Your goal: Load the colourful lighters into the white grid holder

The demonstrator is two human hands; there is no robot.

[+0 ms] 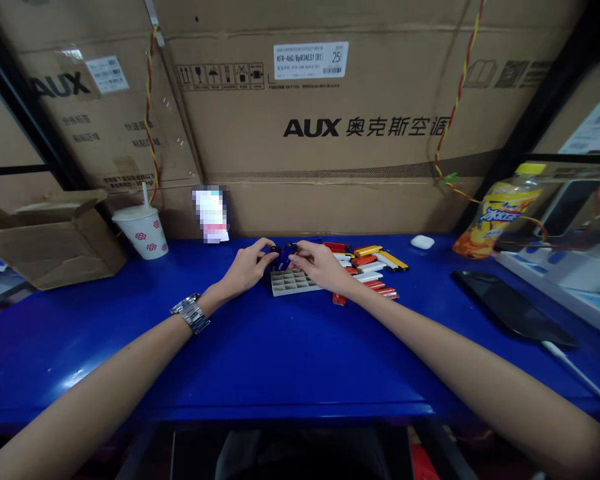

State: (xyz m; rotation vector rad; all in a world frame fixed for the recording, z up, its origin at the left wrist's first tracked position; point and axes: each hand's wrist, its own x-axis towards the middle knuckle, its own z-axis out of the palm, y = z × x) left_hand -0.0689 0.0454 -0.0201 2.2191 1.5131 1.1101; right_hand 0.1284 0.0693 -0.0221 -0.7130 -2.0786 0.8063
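Left hand [247, 268] and right hand [321, 264] close together on a blue lighter [283, 257] above a grey tray [291, 283].

The hands nearly meet, fingertips of both pinching the lighter between them, with the right fingers lying more over it; it sits just beyond the tray's far edge, tilted, its long axis apparently slanting away from the person toward the left, though the fingers hide its ends. A steel watch [191, 313] circles the left wrist. Red, white and yellow lighters [366, 267] lie heaped just right of the tray on the blue tabletop [280, 350]. Farther off stand a paper cup [143, 233] at left and a juice bottle [497, 217] at right, before cardboard boxes [360, 113].
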